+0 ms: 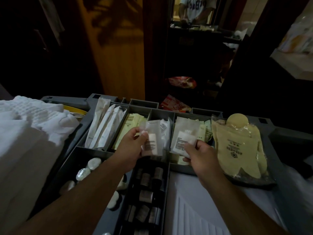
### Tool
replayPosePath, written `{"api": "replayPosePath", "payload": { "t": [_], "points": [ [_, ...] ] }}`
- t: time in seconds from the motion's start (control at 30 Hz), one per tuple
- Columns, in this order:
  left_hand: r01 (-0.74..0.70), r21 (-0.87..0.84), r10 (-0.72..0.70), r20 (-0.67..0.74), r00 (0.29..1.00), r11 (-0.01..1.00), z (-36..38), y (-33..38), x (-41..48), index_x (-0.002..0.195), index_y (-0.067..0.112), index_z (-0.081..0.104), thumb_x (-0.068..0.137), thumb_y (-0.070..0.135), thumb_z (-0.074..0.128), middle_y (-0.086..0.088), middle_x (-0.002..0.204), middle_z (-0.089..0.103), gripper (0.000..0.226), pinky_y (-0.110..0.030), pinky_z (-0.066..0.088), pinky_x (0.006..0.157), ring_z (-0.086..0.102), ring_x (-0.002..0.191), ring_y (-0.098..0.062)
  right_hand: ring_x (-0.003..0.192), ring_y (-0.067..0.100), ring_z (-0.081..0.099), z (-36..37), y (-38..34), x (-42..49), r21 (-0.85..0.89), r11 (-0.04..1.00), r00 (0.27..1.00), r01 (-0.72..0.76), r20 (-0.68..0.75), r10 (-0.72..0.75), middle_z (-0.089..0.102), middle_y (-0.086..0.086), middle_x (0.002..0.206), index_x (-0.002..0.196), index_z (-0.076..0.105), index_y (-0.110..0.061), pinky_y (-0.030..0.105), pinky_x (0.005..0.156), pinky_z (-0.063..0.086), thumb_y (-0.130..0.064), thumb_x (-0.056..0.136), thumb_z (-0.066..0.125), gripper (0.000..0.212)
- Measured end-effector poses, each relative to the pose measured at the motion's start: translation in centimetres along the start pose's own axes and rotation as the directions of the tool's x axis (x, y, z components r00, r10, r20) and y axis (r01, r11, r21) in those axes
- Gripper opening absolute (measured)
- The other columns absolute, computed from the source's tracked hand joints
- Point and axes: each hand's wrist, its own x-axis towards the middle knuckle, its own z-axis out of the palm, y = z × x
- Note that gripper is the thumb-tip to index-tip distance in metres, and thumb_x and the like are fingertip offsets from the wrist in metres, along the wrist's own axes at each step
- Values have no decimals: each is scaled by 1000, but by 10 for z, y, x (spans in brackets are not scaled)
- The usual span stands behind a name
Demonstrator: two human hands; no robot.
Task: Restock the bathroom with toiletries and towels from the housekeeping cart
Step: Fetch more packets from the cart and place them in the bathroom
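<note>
The grey housekeeping cart tray (pixel 171 116) lies below me, split into compartments of packaged toiletries. My left hand (pixel 130 145) holds a clear sachet (pixel 153 141) with a white item inside, lifted over the middle compartment. My right hand (pixel 201 153) pinches the lower edge of a white sachet (pixel 183 138) that lies in the compartment to the right. Long white wrapped packets (pixel 103 126) fill the left compartment, and pale yellow sachets (pixel 128 128) sit beside them. White towels (pixel 25 133) are piled at the left.
Small dark bottles (pixel 147 197) fill a narrow near compartment, with white wrapped soaps (pixel 84 172) to their left. Yellow packs in clear plastic (pixel 237 146) lie at the right. A dark doorway and a mirror (pixel 194 11) stand ahead. Red packets (pixel 183 82) lie on the floor.
</note>
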Motion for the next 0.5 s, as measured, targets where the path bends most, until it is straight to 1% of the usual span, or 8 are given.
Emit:
{"api": "replayPosePath", "payload": {
  "t": [0.07, 0.13, 0.23, 0.3, 0.33, 0.4, 0.43, 0.5],
  "points": [
    [-9, 22, 10, -40, 999, 1000, -1, 1, -1, 121, 18, 58, 104, 21, 49, -17, 109, 71, 20, -41, 60, 68, 73, 91, -29, 77, 13, 73, 0, 0, 1, -50, 998, 999, 32, 29, -31, 74, -5, 95, 94, 63, -29, 45, 81, 61, -19, 94, 66, 11],
    [-23, 65, 28, -77, 997, 998, -6, 3, -1, 128, 19, 54, 105, 23, 47, -16, 111, 70, 25, -40, 60, 69, 72, 95, -28, 77, 13, 74, 2, -2, 1, -62, 996, 995, 67, 82, -62, 74, -2, 96, 102, 60, -32, 43, 76, 62, -12, 92, 68, 24],
    [1, 30, 1, -88, 996, 1000, -13, 9, -4, 128, 25, 48, 106, 14, 42, -11, 115, 67, 25, -34, 59, 68, 68, 102, -26, 83, 17, 75, 8, -5, 3, 72, 997, 987, 31, 157, -42, 75, 3, 96, 106, 61, -29, 39, 75, 63, -6, 93, 65, 26],
    [36, -35, -38, -62, 997, 999, -19, 14, -9, 130, 27, 49, 105, 5, 41, -9, 116, 67, 35, -32, 59, 66, 68, 103, -24, 88, 24, 74, 16, -6, 5, 141, 990, 984, -5, 176, -20, 76, 6, 96, 101, 66, -25, 40, 74, 62, -17, 96, 63, 10],
    [40, -47, -42, -50, 998, 998, -22, 17, -12, 131, 24, 51, 103, 1, 41, -9, 117, 68, 38, -32, 59, 67, 68, 103, -23, 91, 30, 73, 20, -8, 5, 142, 990, 984, -11, 176, -14, 75, 10, 96, 97, 68, -23, 44, 75, 62, -29, 95, 64, 7],
    [37, -58, -38, -25, 999, 998, -31, 19, -17, 132, 19, 54, 99, -6, 40, -13, 120, 68, 44, -35, 60, 71, 68, 104, -26, 92, 37, 70, 32, -9, 5, 79, 997, 981, 20, 192, -35, 73, 14, 94, 93, 69, -22, 56, 82, 59, -54, 83, 64, 34],
    [35, -72, -36, -8, 999, 997, -37, 19, -19, 134, 16, 54, 96, -9, 41, -16, 122, 67, 47, -37, 60, 73, 68, 106, -29, 91, 33, 71, 37, -8, 5, 56, 998, 979, 37, 198, -48, 74, 10, 92, 91, 70, -24, 57, 85, 57, -59, 77, 62, 38],
    [31, -110, -30, 9, 1000, 993, -45, 19, -25, 135, 13, 54, 93, -13, 46, -19, 123, 67, 50, -39, 60, 76, 68, 109, -33, 90, 21, 73, 49, -7, 5, 45, 997, 978, 61, 199, -69, 77, 0, 91, 91, 73, -25, 54, 88, 57, -48, 81, 66, 26]
  ]
}}
